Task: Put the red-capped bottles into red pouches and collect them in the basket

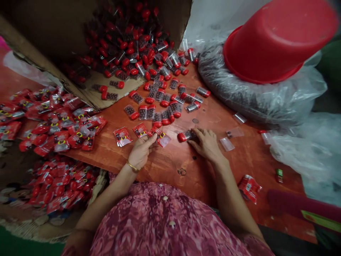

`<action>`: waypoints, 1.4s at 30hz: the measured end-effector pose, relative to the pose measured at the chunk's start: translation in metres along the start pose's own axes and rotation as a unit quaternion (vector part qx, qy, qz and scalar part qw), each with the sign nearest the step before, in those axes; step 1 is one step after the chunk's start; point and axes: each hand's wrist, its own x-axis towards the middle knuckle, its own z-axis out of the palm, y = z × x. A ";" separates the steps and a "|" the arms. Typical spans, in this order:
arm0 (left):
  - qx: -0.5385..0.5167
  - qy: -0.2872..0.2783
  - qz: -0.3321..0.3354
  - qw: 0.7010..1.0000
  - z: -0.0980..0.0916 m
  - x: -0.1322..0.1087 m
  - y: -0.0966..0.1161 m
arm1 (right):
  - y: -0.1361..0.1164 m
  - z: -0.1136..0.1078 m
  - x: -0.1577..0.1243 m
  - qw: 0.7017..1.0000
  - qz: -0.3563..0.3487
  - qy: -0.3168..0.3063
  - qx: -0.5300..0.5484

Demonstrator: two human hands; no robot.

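Between the thumb and fingers of my left hand (pixel 141 152) is a small red printed packet (pixel 163 138) with a clear window. My right hand (pixel 208 144) has its fingers closed round the clear end of a red-capped tube (pixel 182 137) holding dark beads, low over the table. Two flat piles of red packets (pixel 123 137) lie just left of my left hand. Beyond both hands, several similar tubes (pixel 147 112) are spread over the tabletop. Loose clear plastic pieces (pixel 227 144) rest to the right of my right hand.
A tipped cardboard box (pixel 112 101) spills red-capped tubes at the back. Filled red packets (pixel 61 133) are heaped at left, with more below the table edge. A red tub (pixel 266 42) stands on a plastic bag (pixel 255 96) at right. One packet (pixel 249 188) lies front right.
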 end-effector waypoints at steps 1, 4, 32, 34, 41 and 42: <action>0.003 0.000 0.001 1.000 0.000 0.000 0.000 | -0.004 0.001 -0.002 1.000 -0.002 0.006 -0.002; 0.010 -0.002 -0.001 1.000 0.000 0.000 0.001 | -0.013 0.003 -0.004 1.000 -0.015 0.010 0.001; 0.073 -0.032 0.106 0.991 -0.006 0.002 -0.007 | -0.079 -0.028 -0.025 0.929 -0.041 0.071 0.362; 0.050 -0.037 0.102 0.993 -0.004 0.002 -0.007 | -0.081 -0.025 -0.025 0.927 -0.038 0.085 0.363; 0.006 -0.031 0.070 0.997 0.013 -0.005 -0.013 | -0.095 -0.015 -0.025 0.930 -0.038 0.159 0.329; 0.005 -0.028 0.064 0.998 0.014 -0.006 -0.015 | -0.098 -0.014 -0.025 0.930 -0.037 0.177 0.321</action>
